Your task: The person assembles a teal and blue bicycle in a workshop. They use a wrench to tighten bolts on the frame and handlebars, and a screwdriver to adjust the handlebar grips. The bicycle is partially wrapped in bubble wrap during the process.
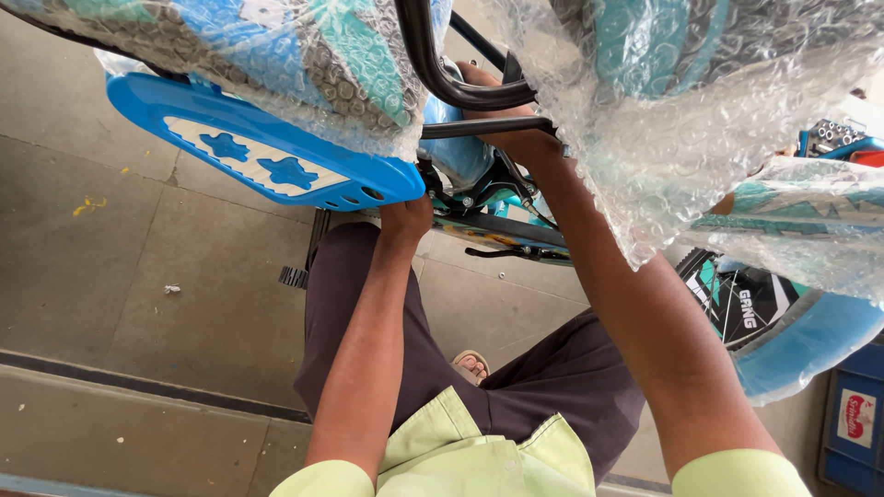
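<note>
A child's bicycle, blue and teal and wrapped in bubble wrap, is seen from above, filling the top of the view. The left hand is raised under the edge of a blue plastic carrier at the bike's rear; its fingers are hidden behind the carrier, so its grip cannot be told. The right hand is closed around a black metal bar near the frame, just beside a curved black tube. Both forearms are stretched up towards the bike. Dark trousers, a pale green shirt and a sandalled foot are seen below, above a grey tiled floor. A wrapped blue wheel is seen at the right.
</note>
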